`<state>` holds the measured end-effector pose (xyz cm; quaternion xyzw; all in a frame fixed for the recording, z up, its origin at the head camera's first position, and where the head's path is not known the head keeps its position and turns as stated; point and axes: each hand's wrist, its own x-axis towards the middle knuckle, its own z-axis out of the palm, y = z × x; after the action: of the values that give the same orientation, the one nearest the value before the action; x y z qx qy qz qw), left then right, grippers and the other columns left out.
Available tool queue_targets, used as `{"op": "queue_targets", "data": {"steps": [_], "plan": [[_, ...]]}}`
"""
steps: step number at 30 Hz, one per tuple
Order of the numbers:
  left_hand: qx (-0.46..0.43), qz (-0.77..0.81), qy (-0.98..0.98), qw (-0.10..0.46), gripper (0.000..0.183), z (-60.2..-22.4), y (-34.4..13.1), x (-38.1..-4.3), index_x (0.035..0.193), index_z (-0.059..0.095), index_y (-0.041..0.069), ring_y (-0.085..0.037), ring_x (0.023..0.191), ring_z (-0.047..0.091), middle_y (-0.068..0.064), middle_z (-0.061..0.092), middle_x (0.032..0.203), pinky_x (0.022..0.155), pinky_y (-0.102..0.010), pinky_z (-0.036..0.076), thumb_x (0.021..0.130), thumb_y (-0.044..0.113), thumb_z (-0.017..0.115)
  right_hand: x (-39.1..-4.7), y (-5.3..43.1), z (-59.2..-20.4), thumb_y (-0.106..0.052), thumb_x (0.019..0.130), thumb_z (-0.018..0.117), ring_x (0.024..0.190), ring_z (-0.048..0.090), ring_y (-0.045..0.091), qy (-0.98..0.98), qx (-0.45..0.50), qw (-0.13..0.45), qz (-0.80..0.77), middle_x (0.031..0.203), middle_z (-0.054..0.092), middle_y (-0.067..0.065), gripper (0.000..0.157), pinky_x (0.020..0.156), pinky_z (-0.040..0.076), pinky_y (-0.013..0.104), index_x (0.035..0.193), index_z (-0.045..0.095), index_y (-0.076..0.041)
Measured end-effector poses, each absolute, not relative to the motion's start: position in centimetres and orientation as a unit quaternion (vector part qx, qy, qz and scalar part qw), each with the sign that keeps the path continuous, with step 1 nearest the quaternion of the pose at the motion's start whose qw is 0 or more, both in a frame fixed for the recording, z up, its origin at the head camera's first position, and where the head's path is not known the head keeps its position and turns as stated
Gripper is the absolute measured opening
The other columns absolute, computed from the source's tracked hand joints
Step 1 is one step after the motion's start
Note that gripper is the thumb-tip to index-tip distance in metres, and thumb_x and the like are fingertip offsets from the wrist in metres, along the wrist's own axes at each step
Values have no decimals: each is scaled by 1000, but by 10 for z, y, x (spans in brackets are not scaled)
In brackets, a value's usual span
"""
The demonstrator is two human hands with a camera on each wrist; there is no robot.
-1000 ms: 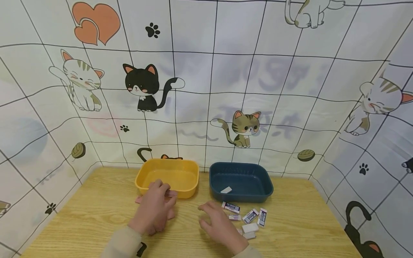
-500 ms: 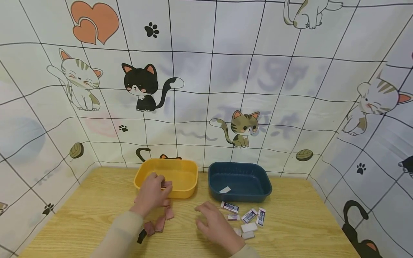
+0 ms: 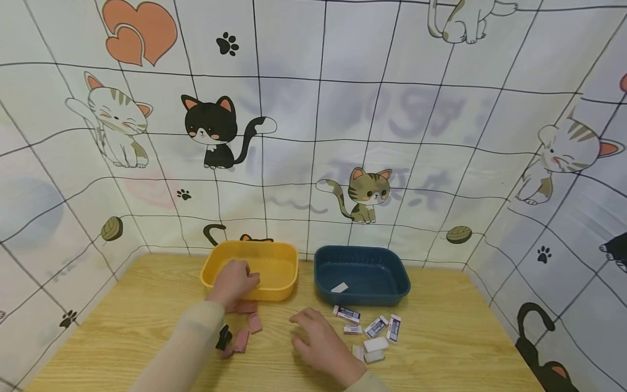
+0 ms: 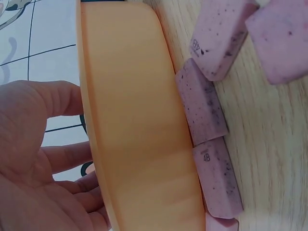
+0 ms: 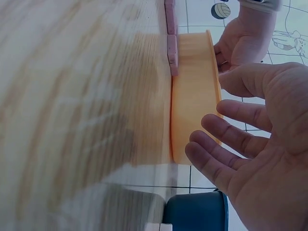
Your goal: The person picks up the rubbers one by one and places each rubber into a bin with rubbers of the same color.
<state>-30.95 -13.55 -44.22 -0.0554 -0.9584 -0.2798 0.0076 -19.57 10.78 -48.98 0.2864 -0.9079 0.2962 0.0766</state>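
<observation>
My left hand [image 3: 234, 284] reaches over the near rim of the yellow bin [image 3: 276, 291]. In the left wrist view its thumb and fingers are spread apart, and the bin wall hides the fingertips, so I cannot tell whether they hold anything. Several pink erasers [image 3: 254, 323] lie on the table in front of that bin; one eraser [image 4: 216, 178] carries a "4B" mark. My right hand [image 3: 320, 345] hovers over the table with relaxed fingers and holds nothing. Close to its right are white erasers [image 3: 376, 344] and several erasers in printed sleeves [image 3: 376, 327].
The dark blue bin [image 3: 362, 298] stands right of the yellow one, with one white eraser [image 3: 339, 287] inside. A wall covering [image 3: 294, 109] with printed cats rises behind the wooden table [image 3: 441, 337]. A small black piece [image 3: 224, 337] shows beside my left sleeve.
My left hand has moved from over the pink erasers into the yellow bin; the pink eraser it held half a second ago no longer shows. The right hand has barely moved.
</observation>
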Motion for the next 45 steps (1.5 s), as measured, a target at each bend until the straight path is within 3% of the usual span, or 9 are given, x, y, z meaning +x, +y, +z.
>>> {"op": "queue_targets", "data": {"steps": [16,28,34,41,45], "plan": [[-43,-262,-964,4,28,-449,-148,-312,62,41,12,-18,58,38,-1,37,62,55,-30,31,82,14,61,-196,106,-488,-9,94,69,108,59,14,-908,288,70,295,115,63,3,31,93,54,34,124,68,-4],[-16,-233,-972,-35,18,-449,-154,-319,71,55,7,-18,60,48,-5,50,68,56,-29,37,85,14,64,-195,105,-486,-9,94,68,109,59,15,-911,283,71,290,116,63,2,31,95,54,34,124,68,-5],[-21,-229,-973,-24,19,-442,-154,-316,75,56,6,-20,62,50,-6,54,71,58,-30,37,89,15,64,-194,108,-483,-10,93,70,112,60,18,-914,276,76,289,118,63,3,32,96,54,37,124,68,-5],[-66,-222,-973,21,16,-435,-154,-305,78,57,3,-21,64,44,-6,48,70,59,-32,34,87,14,65,-194,118,-486,-9,91,71,111,62,21,-917,265,91,285,118,63,3,30,96,54,40,121,68,-4],[-93,-209,-972,57,18,-434,-150,-295,88,66,-4,-27,76,54,-13,59,82,70,-42,47,86,14,66,-193,125,-486,-7,90,71,108,63,22,-915,259,103,292,117,63,3,29,94,54,41,119,68,-3]]}}
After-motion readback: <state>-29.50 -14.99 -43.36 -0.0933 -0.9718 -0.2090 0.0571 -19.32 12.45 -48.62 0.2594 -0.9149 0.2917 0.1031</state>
